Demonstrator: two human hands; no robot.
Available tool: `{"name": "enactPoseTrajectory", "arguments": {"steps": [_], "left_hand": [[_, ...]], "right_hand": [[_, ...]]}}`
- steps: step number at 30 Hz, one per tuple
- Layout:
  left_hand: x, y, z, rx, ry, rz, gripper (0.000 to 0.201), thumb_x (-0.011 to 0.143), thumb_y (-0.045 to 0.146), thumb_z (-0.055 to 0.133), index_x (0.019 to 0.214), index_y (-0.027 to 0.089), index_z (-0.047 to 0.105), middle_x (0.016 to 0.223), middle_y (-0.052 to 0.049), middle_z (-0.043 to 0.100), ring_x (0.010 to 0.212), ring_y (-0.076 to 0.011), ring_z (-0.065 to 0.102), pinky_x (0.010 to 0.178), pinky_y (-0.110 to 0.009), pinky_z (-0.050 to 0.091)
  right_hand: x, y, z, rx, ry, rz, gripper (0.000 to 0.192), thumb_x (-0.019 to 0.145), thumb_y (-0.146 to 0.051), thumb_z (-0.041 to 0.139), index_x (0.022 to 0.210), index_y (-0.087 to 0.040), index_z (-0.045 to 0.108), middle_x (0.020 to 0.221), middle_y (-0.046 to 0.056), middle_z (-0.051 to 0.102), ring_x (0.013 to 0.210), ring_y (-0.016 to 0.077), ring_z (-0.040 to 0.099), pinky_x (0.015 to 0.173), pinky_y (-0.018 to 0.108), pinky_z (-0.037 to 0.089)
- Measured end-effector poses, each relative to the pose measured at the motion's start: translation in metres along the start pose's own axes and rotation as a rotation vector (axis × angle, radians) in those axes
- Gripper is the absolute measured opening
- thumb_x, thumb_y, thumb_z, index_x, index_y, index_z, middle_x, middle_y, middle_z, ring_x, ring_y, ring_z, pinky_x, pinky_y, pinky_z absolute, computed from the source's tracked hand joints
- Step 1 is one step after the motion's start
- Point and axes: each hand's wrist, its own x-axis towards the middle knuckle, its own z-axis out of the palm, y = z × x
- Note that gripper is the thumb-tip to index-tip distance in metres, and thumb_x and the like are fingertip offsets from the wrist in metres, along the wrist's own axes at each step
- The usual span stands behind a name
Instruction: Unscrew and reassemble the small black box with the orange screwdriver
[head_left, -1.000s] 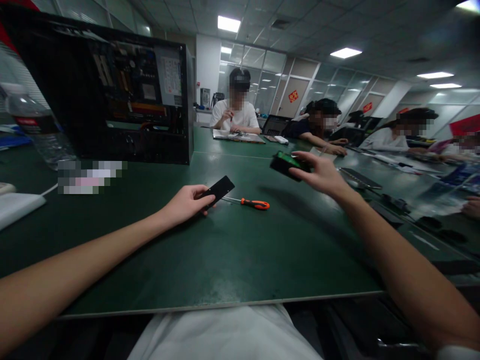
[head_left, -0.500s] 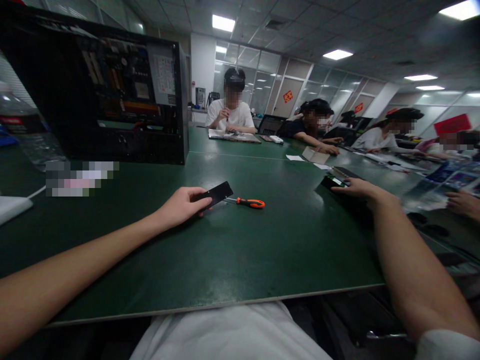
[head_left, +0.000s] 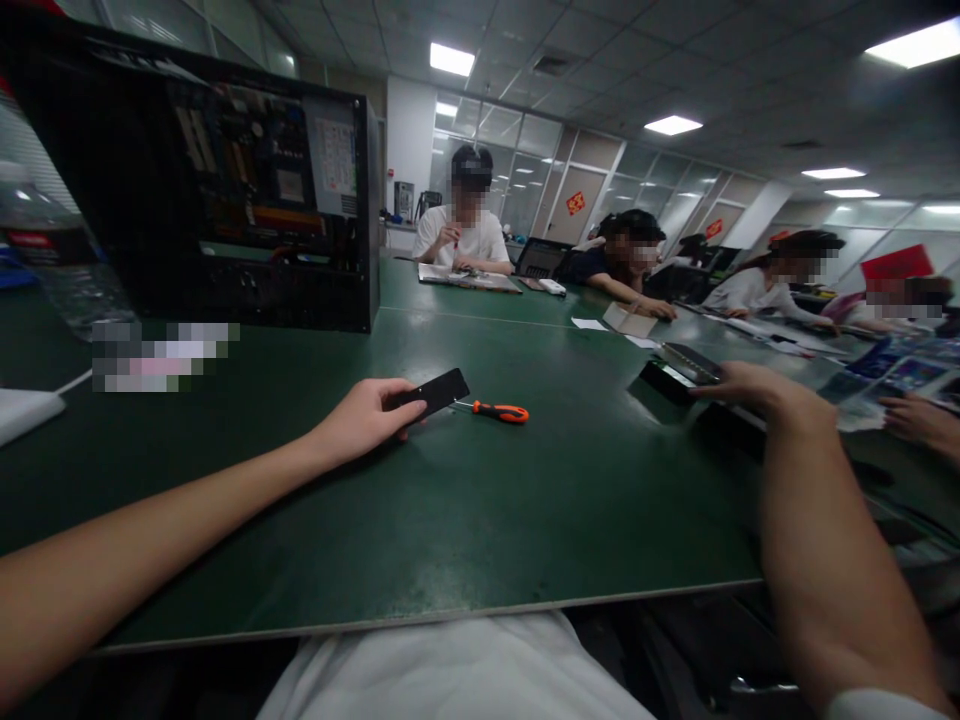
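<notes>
My left hand [head_left: 375,415] is closed around a flat black rectangular plate [head_left: 441,393], held tilted just above the table, thumb on top. Beside the plate lies a screwdriver [head_left: 501,411] with an orange and black handle; its shaft tip passes behind the plate. Off to the right, my right hand [head_left: 757,388] grips the near corner of a flat dark box with a silvery edge [head_left: 688,362]. Under and left of that box is a black block with a pale strip [head_left: 664,382]. The fingers behind the box are hidden, and that hand is slightly blurred.
An open computer case [head_left: 262,210] stands at the left, near a plastic bottle [head_left: 64,265]. White papers and a small carton [head_left: 628,320] lie farther back. Another person's hand [head_left: 919,420] is at the far right; other people sit around the green table [head_left: 480,520].
My right hand has shifted right and taken hold of the flat dark box, which is now more raised and tilted. My left hand with the plate stays nearly in place.
</notes>
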Motion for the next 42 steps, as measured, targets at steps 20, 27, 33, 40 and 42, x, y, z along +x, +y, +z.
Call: {"name": "enactPoseTrajectory", "arguments": {"steps": [20,27,33,40,42], "left_hand": [[-0.018,0.021,0.025,0.279,0.049,0.336,0.040,0.090,0.029,0.065,0.128,0.018,0.061,0.105,-0.007,0.071,0.084,-0.0173,0.065,0.069,-0.026,0.050],[-0.020,0.021,0.023,0.277,-0.006,0.307,0.027,0.095,0.030,0.059,0.117,0.016,0.067,0.109,-0.008,0.070,0.087,-0.0181,0.065,0.070,-0.026,0.051],[-0.019,0.018,0.024,0.265,-0.138,0.480,0.030,0.101,0.024,0.047,0.084,0.015,0.069,0.091,-0.006,0.071,0.085,-0.0155,0.065,0.081,-0.026,0.048],[-0.018,0.017,0.023,0.239,-0.133,0.521,0.037,0.102,0.022,0.046,0.071,0.014,0.065,0.085,-0.005,0.069,0.078,-0.0131,0.065,0.077,-0.023,0.047],[-0.018,0.016,0.024,0.248,-0.145,0.513,0.037,0.102,0.023,0.047,0.071,0.014,0.066,0.086,-0.005,0.069,0.078,-0.0128,0.064,0.076,-0.023,0.047]], "right_hand": [[-0.119,-0.198,0.031,0.877,-0.660,-0.824,0.053,0.098,-0.056,0.050,0.132,-0.019,0.068,0.104,0.007,0.074,0.081,0.0157,0.065,0.074,0.028,0.054],[-0.005,-0.074,0.035,0.142,0.091,-0.105,0.051,0.097,-0.046,0.051,0.137,-0.018,0.066,0.123,0.018,0.072,0.106,0.0271,0.065,0.090,0.036,0.045],[0.013,0.009,0.053,-0.063,0.021,0.235,0.053,0.094,-0.046,0.048,0.135,-0.018,0.069,0.125,0.024,0.069,0.111,0.0371,0.065,0.086,0.043,0.049],[0.027,0.022,0.068,-0.127,-0.137,0.271,0.047,0.090,-0.044,0.054,0.133,-0.031,0.069,0.131,0.013,0.068,0.120,0.0354,0.063,0.094,0.043,0.052],[0.029,0.023,0.068,-0.135,-0.158,0.266,0.048,0.090,-0.045,0.054,0.134,-0.031,0.068,0.131,0.013,0.067,0.120,0.0351,0.063,0.096,0.043,0.052]]}}
